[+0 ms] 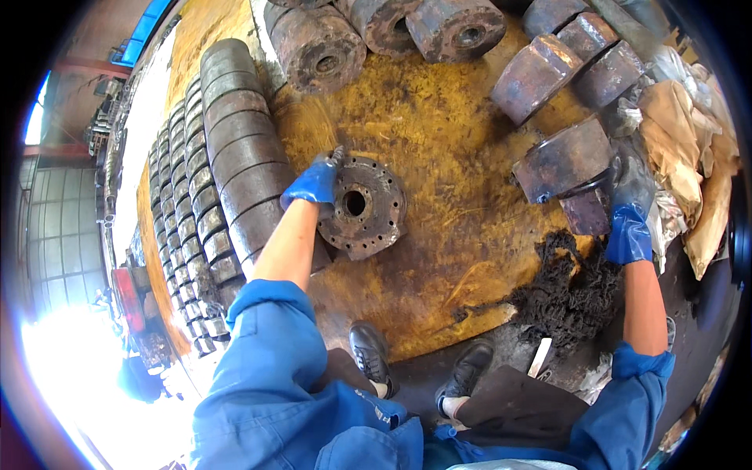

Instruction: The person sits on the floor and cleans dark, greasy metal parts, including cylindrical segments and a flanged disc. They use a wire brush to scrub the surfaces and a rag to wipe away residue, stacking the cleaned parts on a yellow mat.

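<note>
My left hand (314, 181), in a blue glove with dirt-darkened fingertips, closes on the upper left rim of a round metal flange (376, 205). This flange lies on the yellow-brown surface, with a large central hole and several small holes around its edge. Out to the right, my right hand (631, 205), in a blue glove with a grey, dirty front, is at the right end of a thick dark metal block (562, 159). Its fingers bend against that end, and some are hidden. Below the block and partly covered by it sits a smaller dark metal piece (586, 211).
Left of the flange runs a row of large metal rings (244, 141), with thinner ring rows (205, 180) beyond. Heavy cylinders (316, 55) stand at the far side, more blocks (540, 77) at far right. Dark shredded fibres (568, 294) and crumpled brown paper (672, 149) lie right.
</note>
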Demonstrator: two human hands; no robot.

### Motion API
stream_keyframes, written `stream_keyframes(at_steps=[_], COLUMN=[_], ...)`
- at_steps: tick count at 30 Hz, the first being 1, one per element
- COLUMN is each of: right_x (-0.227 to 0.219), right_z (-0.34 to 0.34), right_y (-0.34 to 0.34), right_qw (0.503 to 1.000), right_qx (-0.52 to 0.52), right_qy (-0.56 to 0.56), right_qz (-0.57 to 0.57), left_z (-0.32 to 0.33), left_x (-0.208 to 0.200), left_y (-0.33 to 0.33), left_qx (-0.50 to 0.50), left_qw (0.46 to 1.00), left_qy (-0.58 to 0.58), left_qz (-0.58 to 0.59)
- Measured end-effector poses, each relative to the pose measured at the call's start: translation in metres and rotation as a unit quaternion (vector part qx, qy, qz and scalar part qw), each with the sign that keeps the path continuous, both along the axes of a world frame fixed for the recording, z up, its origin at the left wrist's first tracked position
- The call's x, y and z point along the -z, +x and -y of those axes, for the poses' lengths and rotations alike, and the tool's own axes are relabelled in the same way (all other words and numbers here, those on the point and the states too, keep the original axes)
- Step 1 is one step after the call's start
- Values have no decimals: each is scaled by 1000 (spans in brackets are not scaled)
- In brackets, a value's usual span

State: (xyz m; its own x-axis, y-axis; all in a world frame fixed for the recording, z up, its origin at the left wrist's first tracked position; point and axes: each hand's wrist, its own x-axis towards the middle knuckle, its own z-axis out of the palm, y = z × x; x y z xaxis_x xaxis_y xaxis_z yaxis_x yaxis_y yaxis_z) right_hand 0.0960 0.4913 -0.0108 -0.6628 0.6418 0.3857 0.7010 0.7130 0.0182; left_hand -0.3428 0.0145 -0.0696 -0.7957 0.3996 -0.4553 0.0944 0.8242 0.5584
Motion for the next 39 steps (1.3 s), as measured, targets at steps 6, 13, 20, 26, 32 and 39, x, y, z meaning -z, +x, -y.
stream_keyframes(at_steps=[6, 13, 20, 26, 32, 39], right_x=[-8, -4, -1, 14, 148, 110], right_z=[10, 1, 3, 211, 367, 409], right_y=[-18, -10, -4, -36, 0, -27], right_qw=[999, 1000, 986, 979, 890, 916], right_qx=[-34, -16, 14, -195, 109, 157], right_qy=[30, 14, 130, -61, -429, -353], right_qz=[0, 1, 100, 8, -106, -106], left_z=[57, 12, 17, 58, 55, 65], left_x=[38, -1, -14, -1, -2, 39], left_y=[-5, 123, 211, 197, 206, 209], left_qx=[172, 264, -173, -222, -235, -110], left_qw=[959, 931, 976, 930, 909, 951], left_qy=[-135, -169, 6, 167, 238, 229], left_qz=[-178, -189, 130, 240, 251, 177])
